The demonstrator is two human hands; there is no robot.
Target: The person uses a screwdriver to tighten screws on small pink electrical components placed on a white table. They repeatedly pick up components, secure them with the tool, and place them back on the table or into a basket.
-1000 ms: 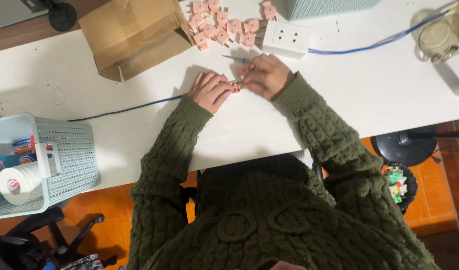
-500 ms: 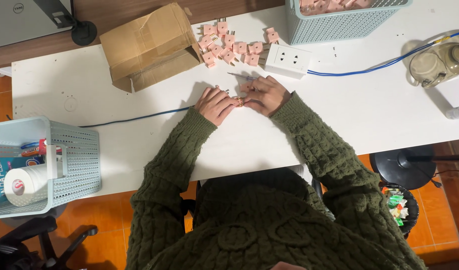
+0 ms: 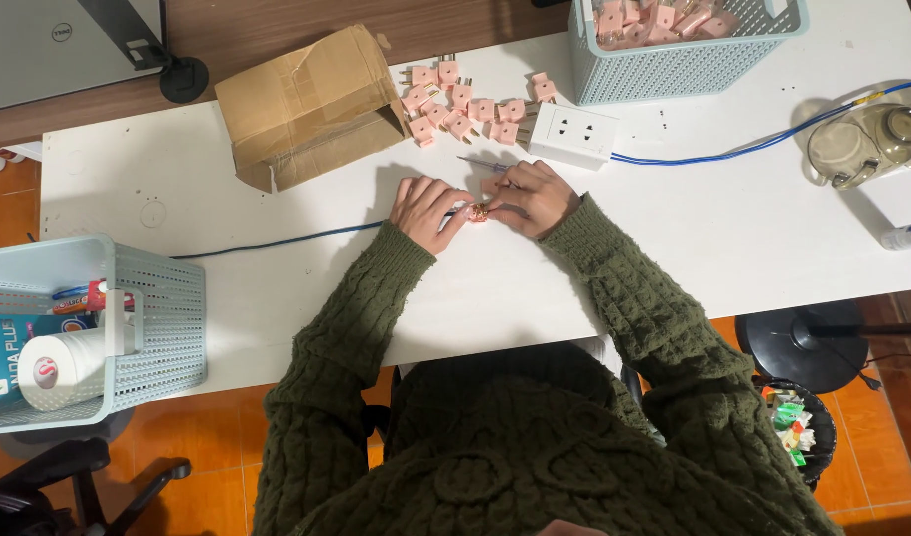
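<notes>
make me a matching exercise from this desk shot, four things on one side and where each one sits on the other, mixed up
Things:
1. cardboard box
2. loose pink plugs
3. white socket block
4. roll of tape

Places:
A. in the pale blue basket at the table's near left edge
B. on its side at the far left of the white table
C. at the end of the blue cable, just beyond the right hand
D. scattered between the box and the socket block

Pairs: 1-B, 2-D, 3-C, 4-A
</notes>
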